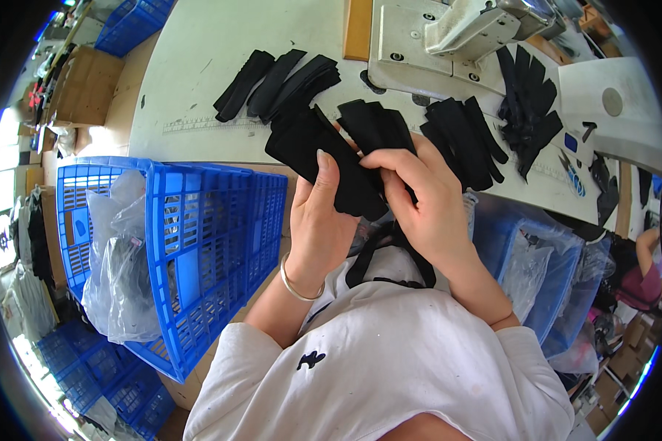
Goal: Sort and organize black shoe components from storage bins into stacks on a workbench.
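Close in front of my body, my left hand [322,217] is closed around a stack of black fabric pieces [324,151], its thumb lying along the near side. My right hand [423,195] grips a smaller bunch of black fabric pieces [377,126], with bent fingers reaching to the edge of the left stack. The two bunches touch or nearly touch; their lower ends are partly hidden by my fingers. On the table behind lie fanned black strips [276,82] to the left. More black pieces [462,140] rest just right of my right hand.
A white sewing machine [456,44] stands at the back of the table [191,81]. Further right are dark strips [526,103] and blue-handled scissors [572,176]. Blue crates [198,242] holding plastic bags stand left; blue plastic bins [526,257] stand right. Another person [640,283] sits far right.
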A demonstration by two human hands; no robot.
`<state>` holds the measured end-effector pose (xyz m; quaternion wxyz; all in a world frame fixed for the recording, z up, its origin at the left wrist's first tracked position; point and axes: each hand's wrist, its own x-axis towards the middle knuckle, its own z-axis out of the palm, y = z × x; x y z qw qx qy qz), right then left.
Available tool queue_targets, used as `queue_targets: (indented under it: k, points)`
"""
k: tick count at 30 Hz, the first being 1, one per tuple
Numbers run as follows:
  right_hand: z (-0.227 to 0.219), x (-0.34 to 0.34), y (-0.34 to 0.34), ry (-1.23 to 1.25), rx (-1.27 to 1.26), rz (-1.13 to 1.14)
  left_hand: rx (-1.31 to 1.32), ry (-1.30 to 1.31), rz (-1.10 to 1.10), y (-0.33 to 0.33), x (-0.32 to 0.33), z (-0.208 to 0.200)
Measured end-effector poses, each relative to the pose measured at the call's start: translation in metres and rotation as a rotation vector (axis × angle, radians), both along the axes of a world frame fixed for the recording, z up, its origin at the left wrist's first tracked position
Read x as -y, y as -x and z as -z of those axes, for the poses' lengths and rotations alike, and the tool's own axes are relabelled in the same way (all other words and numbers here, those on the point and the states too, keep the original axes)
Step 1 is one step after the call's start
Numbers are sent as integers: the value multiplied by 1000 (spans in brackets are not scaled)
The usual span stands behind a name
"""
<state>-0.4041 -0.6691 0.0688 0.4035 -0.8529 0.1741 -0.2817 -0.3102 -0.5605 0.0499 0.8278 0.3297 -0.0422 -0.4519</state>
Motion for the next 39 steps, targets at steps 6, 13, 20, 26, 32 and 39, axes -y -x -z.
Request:
queue_targets:
  k: [6, 13, 20, 26, 32, 39]
  points:
    - [6, -5, -1, -33, 12, 93, 10, -25, 22, -3, -1, 6]
    - [-4, -1, -2, 88, -26, 60, -18, 30, 57, 0, -4, -2]
    - [-7, 3, 0, -55, -85, 38, 9, 19, 62, 0, -5, -1]
    - [-9, 0, -2, -27, -91, 72, 22, 28, 59, -1, -6, 6]
    - [-8, 1, -1, -52, -98, 73, 33, 60, 69, 0, -8, 7]
    - [-3, 5, -3, -198, -68, 53, 42, 114, 62, 1, -9, 7]
